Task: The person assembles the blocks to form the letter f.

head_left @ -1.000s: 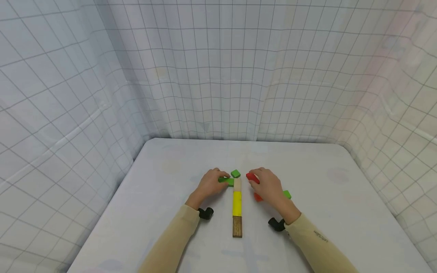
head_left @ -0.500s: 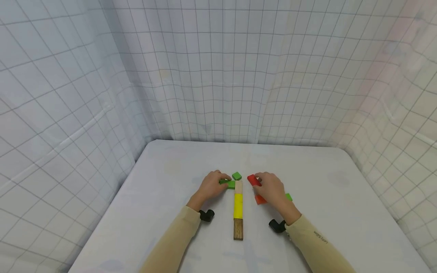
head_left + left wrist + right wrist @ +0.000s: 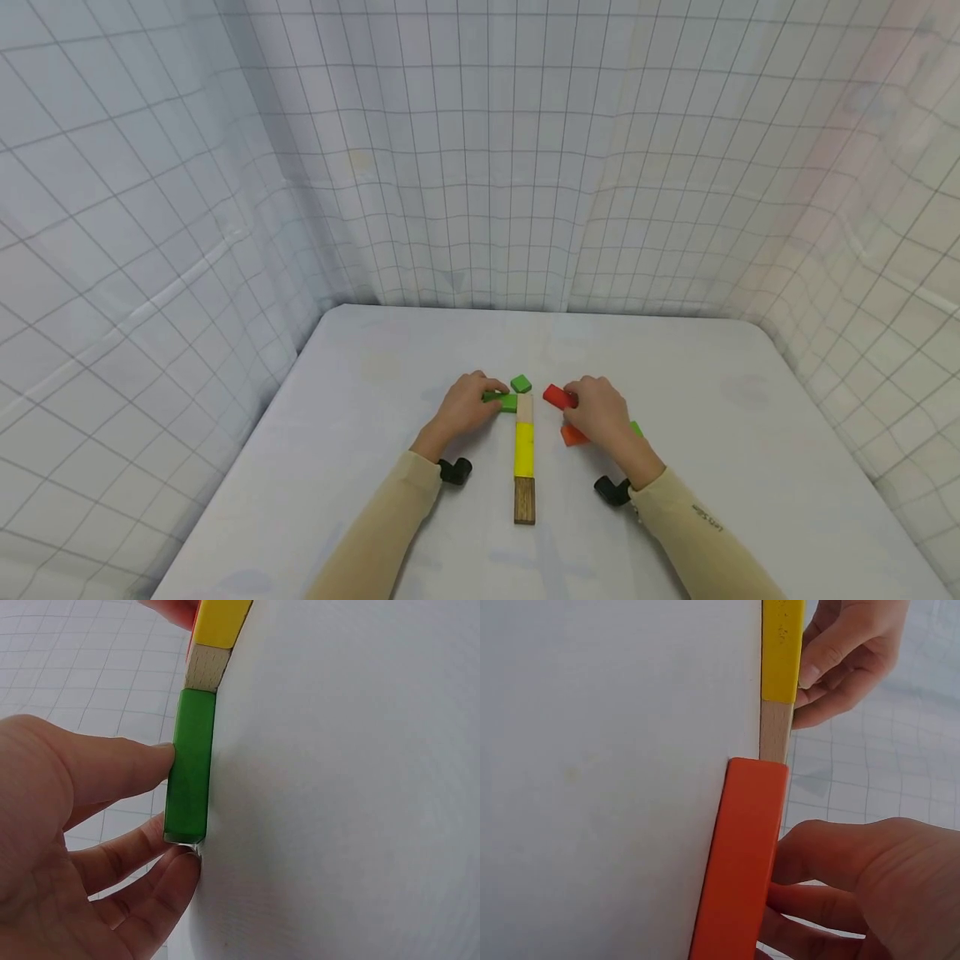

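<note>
My left hand (image 3: 465, 407) grips a long green block (image 3: 191, 765) between thumb and fingers. Its right end meets a plain wooden block (image 3: 525, 407), which tops a line made with a yellow block (image 3: 524, 450) and a dark brown block (image 3: 524, 501). To the right of this line, my right hand (image 3: 600, 411) pinches a red block (image 3: 557, 396) lying at a slant, apart from the wooden one. Its right end is hidden by the fingers. An orange-red block (image 3: 573, 436) sits just below, partly covered by that hand; it fills the near part of the right wrist view.
A small green block (image 3: 521, 383) lies turned just beyond the wooden block. Another green block (image 3: 637, 428) shows partly behind the right wrist. The white table (image 3: 360, 358) is enclosed by grid-patterned curtains (image 3: 450, 167) at the back and sides.
My right hand has shifted slightly rightward, and the red block in it has moved a little away from the line. The left hand stays on the green block; the head view has shifted slightly.
</note>
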A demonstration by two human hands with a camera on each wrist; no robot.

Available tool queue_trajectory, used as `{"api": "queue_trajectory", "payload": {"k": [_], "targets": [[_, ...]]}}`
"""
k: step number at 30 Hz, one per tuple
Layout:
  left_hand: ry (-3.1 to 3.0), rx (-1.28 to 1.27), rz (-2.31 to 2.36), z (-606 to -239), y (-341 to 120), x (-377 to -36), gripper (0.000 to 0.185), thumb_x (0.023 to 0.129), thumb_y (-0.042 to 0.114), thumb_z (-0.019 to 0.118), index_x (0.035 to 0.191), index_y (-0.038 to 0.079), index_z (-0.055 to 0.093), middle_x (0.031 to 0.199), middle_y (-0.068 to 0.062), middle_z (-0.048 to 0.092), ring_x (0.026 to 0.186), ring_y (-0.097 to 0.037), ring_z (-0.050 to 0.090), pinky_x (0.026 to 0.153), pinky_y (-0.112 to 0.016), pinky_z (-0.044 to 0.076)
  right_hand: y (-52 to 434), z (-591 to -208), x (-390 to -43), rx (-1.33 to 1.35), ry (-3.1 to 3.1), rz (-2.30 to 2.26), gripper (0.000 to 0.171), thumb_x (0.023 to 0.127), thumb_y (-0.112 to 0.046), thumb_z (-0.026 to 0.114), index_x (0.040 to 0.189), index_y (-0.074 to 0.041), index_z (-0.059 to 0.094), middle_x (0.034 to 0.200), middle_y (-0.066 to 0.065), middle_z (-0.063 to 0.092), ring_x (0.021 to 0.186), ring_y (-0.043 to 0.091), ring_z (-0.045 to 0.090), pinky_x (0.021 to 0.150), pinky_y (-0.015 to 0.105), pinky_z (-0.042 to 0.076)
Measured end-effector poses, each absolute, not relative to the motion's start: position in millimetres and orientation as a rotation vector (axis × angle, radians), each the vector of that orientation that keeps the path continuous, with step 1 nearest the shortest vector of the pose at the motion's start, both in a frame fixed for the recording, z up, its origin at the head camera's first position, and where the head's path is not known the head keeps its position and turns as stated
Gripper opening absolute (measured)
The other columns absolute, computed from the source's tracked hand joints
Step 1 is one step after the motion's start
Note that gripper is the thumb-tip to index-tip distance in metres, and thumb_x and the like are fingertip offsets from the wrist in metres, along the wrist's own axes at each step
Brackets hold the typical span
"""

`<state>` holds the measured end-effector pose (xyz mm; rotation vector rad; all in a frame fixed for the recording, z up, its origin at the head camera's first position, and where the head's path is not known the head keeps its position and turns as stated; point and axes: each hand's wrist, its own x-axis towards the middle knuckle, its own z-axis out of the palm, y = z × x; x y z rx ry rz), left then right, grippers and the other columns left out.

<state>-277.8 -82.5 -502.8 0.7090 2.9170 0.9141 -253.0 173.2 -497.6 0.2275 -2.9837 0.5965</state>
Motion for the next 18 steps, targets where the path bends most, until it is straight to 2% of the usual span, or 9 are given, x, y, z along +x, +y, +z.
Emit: {"api": "queue_trajectory", "payload": {"k": [6,18], "targets": [[2.919,0.702,0.906,-501.4,-81.7,-276.8,0.023,0.092,0.011,0.069,0.114,0.015,0.077,0.098,-0.005,0.064,0.081,-0.018,0.050,0.072,-0.034,0.043,176.9,-495.2,-254.0,0.249,-3.004,0.583,0.032,0.080,-0.014,0.080,0.112,-0.006,0.077,0.091,0.006,0.067,0.077,0.022,0.052,0.061,0.032,0.047],[2.921,0.711,0.900,-502.6,-81.3,-278.2,0.024,0.092,0.010,0.069,0.114,0.015,0.077,0.098,-0.005,0.063,0.081,-0.018,0.050,0.072,-0.034,0.042,179.5,-491.7,-253.5,0.279,-2.993,0.575,0.033,0.081,-0.011,0.078,0.114,-0.009,0.077,0.093,0.005,0.065,0.080,0.023,0.053,0.060,0.033,0.046]]}}
